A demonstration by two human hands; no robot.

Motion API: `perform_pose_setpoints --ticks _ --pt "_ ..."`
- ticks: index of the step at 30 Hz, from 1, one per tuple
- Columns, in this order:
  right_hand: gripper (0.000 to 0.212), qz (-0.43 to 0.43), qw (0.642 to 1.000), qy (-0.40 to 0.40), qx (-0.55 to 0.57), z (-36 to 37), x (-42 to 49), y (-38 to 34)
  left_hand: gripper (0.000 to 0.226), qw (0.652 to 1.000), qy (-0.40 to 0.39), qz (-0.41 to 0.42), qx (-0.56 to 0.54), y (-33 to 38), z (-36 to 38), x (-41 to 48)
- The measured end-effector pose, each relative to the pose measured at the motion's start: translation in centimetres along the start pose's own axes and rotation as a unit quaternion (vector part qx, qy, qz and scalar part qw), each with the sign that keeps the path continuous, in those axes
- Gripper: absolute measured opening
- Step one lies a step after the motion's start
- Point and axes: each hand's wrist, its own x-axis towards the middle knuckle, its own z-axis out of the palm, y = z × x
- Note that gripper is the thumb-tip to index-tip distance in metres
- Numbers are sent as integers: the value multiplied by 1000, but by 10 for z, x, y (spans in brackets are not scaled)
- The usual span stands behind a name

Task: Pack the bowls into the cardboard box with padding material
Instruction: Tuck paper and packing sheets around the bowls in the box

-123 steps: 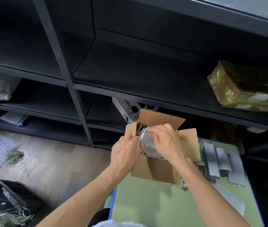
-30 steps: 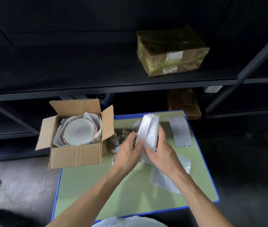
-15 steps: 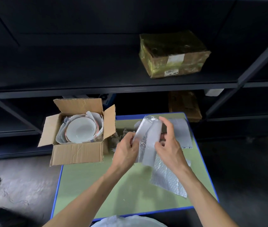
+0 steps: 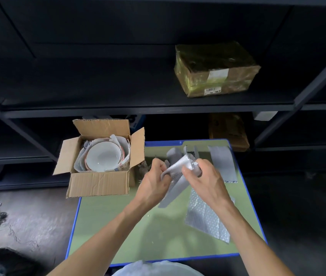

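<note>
Green table (image 4: 118, 226) in front of dark shelving. Left hand (image 4: 155, 181) and right hand (image 4: 203, 179) both pinch a folded foam sheet (image 4: 176, 176) above it. Open cardboard box (image 4: 98, 182) with white bowl (image 4: 103, 158) sits at 9 o'clock of the hands, apart.

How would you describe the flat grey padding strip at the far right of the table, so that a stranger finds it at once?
Start at the green table with the blue edge. Go to its far right corner, beyond the right hand. There the grey padding strip lies flat and alone, a long plain rectangle, unlike the clear bubble wrap nearer the person and the crumpled foam sheet held in both hands.
</note>
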Motion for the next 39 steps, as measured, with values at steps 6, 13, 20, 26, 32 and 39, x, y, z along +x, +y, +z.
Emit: perform_pose_setpoints --ticks 6,13,20,26,32,39 --pt "26 -34 997 8 -71 -5 5 3 21 992 -73 60 81 -4 -6 4" --pt "31 -210 953 -95 -196 -3 11 -1 15 973 -134 134 134 -7 -1 2" --pt "37 -218 930 -107 -276 -4 12 0 15 959 -158 150 182 -7 -15 3" --pt "32 -213 923 -185 -262 0 17 -2 32 968 -176 125 129 -5 -21 3" --pt "34 -199 917 -216 -272 1 15 -6 21 964 -152 165 142 -9 -30 3" --pt "10 -224 913 -215 -265 -5 8 -22 20 962 -158 150 165 -9 -44 -2"
